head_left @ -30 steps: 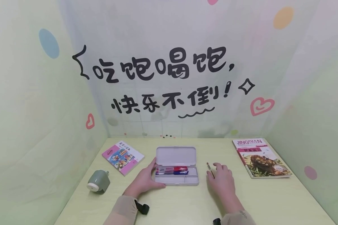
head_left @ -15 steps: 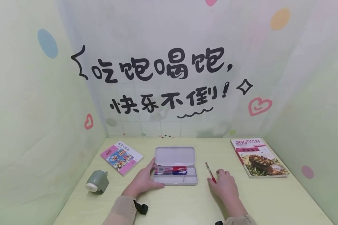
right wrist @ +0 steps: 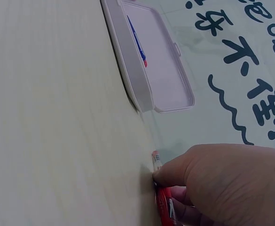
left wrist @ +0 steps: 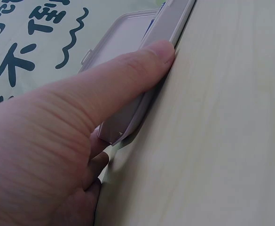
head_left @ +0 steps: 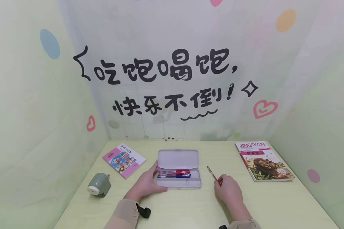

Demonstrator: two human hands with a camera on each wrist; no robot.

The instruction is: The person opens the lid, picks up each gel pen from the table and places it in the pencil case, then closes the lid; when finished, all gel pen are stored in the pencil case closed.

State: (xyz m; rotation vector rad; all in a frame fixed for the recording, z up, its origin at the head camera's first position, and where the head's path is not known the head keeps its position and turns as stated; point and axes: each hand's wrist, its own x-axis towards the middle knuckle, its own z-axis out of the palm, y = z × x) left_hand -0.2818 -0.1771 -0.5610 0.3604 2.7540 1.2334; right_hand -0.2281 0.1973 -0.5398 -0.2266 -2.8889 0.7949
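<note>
An open white pencil case (head_left: 178, 159) stands mid-table, its lid tilted back. A red pen (head_left: 183, 171) and a blue pen (head_left: 183, 175) are visible in its rear compartment; two front compartments show only bare bottom. My left hand (head_left: 145, 183) grips the case's left end, thumb along the front wall (left wrist: 151, 56) and fingers around the far side. To the right of the case, my right hand (head_left: 228, 189) pinches another red pen (right wrist: 164, 202) between thumb and fingers near its red part. The pen's clear end points away from me and to the left.
A pink-covered booklet (head_left: 124, 160) lies at the back left. In front of it sits a grey-green pencil sharpener (head_left: 99, 184) with a white knob. A magazine (head_left: 265, 162) lies at the back right. Printed fabric walls (head_left: 172, 95) border the table.
My right hand has drawn back along the pen, and its fingers have closed to pinch the red part. The pen's clear end has swung slightly left. My left hand stays on the pencil case.
</note>
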